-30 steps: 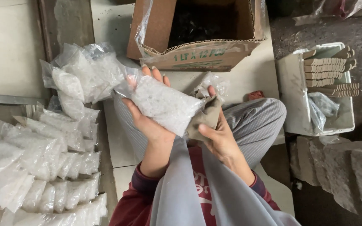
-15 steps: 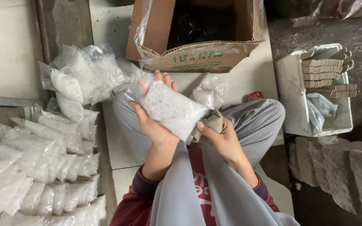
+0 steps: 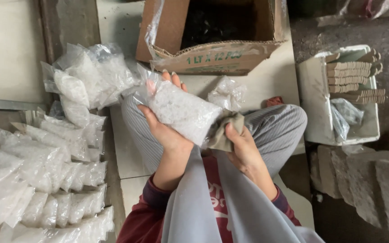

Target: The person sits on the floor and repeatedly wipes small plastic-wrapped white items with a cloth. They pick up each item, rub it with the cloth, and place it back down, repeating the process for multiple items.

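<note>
Two hands work over our lap. Our left hand (image 3: 165,128) lies palm up under a clear plastic bag of white granules (image 3: 181,112), fingers spread and curled lightly around its far end, so the bag rests in the palm rather than being squeezed. Our right hand (image 3: 241,150) is closed on a crumpled olive-grey cloth (image 3: 226,130), thumb on top, pressing it against the near right end of the bag. The bag's long axis slants from upper left, by the left fingertips, down to lower right, where it meets the cloth; the left hand carries it, the right only touches its end through the cloth. Left of the left hand, on the floor, lie rows of filled bags (image 3: 46,175) and a looser heap (image 3: 86,76). Beyond both hands stands an open cardboard box (image 3: 212,56) with dark contents. Just past the right hand sits a crumpled empty bag (image 3: 227,93); further right, a white tray (image 3: 314,96).
</note>
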